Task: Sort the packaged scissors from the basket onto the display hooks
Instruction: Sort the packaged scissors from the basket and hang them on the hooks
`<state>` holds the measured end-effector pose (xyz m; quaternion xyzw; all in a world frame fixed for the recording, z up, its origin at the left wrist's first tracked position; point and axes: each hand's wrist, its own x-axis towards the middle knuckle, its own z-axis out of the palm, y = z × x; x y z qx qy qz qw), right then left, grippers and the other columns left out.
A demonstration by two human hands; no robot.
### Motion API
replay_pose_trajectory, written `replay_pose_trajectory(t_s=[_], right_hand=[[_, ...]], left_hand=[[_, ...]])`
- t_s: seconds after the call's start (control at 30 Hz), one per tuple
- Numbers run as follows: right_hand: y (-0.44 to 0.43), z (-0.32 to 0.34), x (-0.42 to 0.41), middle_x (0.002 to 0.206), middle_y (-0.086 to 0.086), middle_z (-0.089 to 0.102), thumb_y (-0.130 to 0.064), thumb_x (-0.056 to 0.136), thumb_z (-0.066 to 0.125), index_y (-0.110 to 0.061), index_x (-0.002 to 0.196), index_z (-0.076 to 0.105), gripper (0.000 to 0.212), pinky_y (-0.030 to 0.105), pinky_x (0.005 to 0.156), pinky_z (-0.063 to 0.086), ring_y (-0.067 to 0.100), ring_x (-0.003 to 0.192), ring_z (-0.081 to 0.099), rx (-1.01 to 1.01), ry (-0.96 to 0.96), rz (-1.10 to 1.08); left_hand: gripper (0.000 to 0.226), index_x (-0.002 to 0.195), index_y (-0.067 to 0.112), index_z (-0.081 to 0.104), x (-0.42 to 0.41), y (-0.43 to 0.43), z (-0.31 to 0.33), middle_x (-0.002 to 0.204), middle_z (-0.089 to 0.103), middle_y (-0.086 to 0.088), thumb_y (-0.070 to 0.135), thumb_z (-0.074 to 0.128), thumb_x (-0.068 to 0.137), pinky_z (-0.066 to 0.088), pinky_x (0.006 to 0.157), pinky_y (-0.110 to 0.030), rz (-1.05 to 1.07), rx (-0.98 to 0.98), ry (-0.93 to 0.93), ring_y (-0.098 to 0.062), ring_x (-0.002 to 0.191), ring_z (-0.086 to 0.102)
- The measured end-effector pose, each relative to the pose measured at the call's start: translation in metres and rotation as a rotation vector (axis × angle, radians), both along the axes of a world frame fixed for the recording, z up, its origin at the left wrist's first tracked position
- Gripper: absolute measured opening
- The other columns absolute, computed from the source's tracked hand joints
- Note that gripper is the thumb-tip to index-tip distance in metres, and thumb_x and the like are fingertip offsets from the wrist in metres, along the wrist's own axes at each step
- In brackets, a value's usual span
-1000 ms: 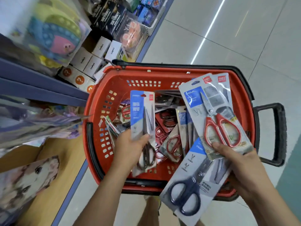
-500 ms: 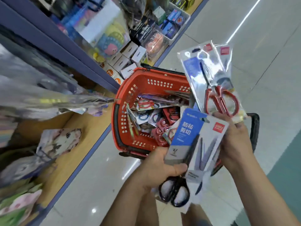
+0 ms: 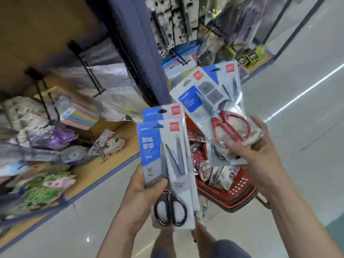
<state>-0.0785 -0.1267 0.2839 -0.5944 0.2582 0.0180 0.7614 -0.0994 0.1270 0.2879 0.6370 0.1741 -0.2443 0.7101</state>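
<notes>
The left hand (image 3: 141, 192) grips the lower part of a black-handled pack (image 3: 167, 149), thumb across its front, held upright; a second like pack (image 3: 162, 112) sits behind it, its top edge showing above. The right hand (image 3: 260, 151) holds a red-handled pack (image 3: 214, 103) tilted to the left, fingers curled round its lower end, with another pack (image 3: 227, 77) stacked behind it whose handles are hidden. Below and between the hands stands the red basket (image 3: 232, 200) on the floor, with more packs (image 3: 217, 174) lying in it, blurred. To the left runs a shelf (image 3: 104, 161); above it black hooks (image 3: 87, 71) carry blurred packets; farther on, another hook (image 3: 178, 56) holds blue-topped cards.
</notes>
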Motion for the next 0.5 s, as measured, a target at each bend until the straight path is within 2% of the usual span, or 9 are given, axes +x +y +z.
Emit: replay_pose_trajectory(t_s=[0.13,0.27,0.3,0.4,0.5], right_hand=[[0.048,0.043,-0.008,0.120,-0.001,0.069,-0.011,0.065,0.077,-0.038,0.126,0.054,0.070,0.025,0.080,0.058,0.016,0.106,0.067,0.004,-0.116,0.158],[0.091,0.083,-0.016,0.119,-0.021,0.067,-0.010,0.072,0.082,-0.036,0.134,0.049,0.075,0.024,0.092,0.055,0.002,0.110,0.065,-0.011,-0.203,0.355],[0.101,0.091,-0.018,0.120,-0.023,0.067,-0.010,0.073,0.081,-0.037,0.133,0.051,0.072,0.027,0.096,0.054,0.001,0.111,0.064,-0.021,-0.218,0.393],[0.132,0.111,-0.023,0.126,-0.013,0.065,-0.011,0.075,0.082,-0.045,0.124,0.059,0.064,0.028,0.099,0.051,0.008,0.115,0.063,-0.053,-0.291,0.519],[0.168,0.134,-0.033,0.126,-0.008,0.065,-0.014,0.073,0.079,-0.034,0.126,0.059,0.060,0.029,0.100,0.050,0.011,0.117,0.062,-0.078,-0.344,0.623]], left_hand=[[0.069,0.137,0.020,0.046,0.000,-0.008,0.034,0.119,0.070,-0.003,-0.007,0.056,0.074,0.056,0.078,-0.026,0.290,-0.227,-0.118,-0.018,0.104,0.069],[0.082,0.145,0.028,0.037,-0.006,0.011,0.070,0.120,0.070,-0.003,-0.007,0.057,0.074,0.057,0.079,-0.029,0.510,-0.352,-0.147,-0.019,0.104,0.069],[0.080,0.144,0.024,0.040,-0.009,0.020,0.080,0.119,0.071,-0.005,-0.006,0.059,0.073,0.058,0.078,-0.031,0.557,-0.381,-0.137,-0.020,0.102,0.070],[0.058,0.130,0.004,0.056,-0.019,0.055,0.108,0.117,0.069,-0.016,-0.003,0.067,0.073,0.060,0.082,-0.039,0.605,-0.420,-0.097,-0.026,0.096,0.071],[0.055,0.133,-0.002,0.055,-0.039,0.094,0.129,0.129,0.062,-0.023,0.008,0.067,0.080,0.051,0.097,-0.048,0.626,-0.419,-0.106,-0.034,0.111,0.062]])
